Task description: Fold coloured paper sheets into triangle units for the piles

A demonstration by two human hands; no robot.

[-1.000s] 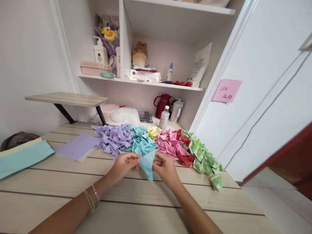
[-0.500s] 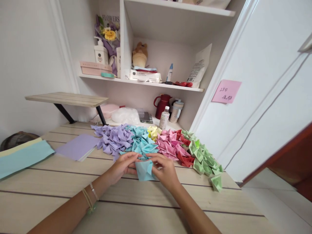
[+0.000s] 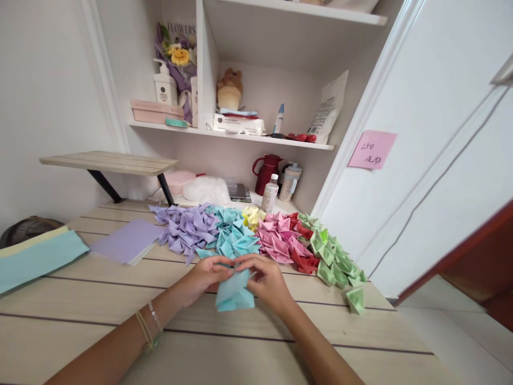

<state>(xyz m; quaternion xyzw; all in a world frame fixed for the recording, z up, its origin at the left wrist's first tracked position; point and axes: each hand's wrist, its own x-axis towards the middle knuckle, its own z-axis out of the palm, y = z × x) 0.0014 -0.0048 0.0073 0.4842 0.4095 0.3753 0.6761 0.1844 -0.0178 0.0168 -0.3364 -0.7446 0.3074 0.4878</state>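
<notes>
"White shelves (image 3: 276,37) fill the upper middle of the head view, with a jug (image 3: 267,175) and a bottle (image 3: 270,193) low down near the centre. What's under them?"

"A slatted wooden table (image 3: 200,353), across the lower part of the frame. A pink note (image 3: 372,149) is on the wall, right of centre."

"And the colours?"

"Folded paper pieces, heaped in a band across the middle: purple pile (image 3: 186,227), blue pile (image 3: 235,238), yellow pile (image 3: 254,217), pink pile (image 3: 276,238), some red pieces (image 3: 306,263), then green pile (image 3: 334,256) at the right."

"Where's the paper (image 3: 234,294) being handled?"

"Just below the centre of the frame, in front of the blue pile. It's light blue, and hangs down from the fingertips, its lower edge above the table."

"How are the hands?"

"The left hand (image 3: 204,278) is narrow, thumb and fingers pinched at the paper's top left. The right hand (image 3: 266,280) has bent fingers, gripping it at the top right. Their fingertips come close together at the top edge; I can't tell whether they touch."

"Anything further left?"

"Purple sheets (image 3: 126,240), left of the purple pile, and a long blue sheet (image 3: 40,260) at the left edge."
</notes>
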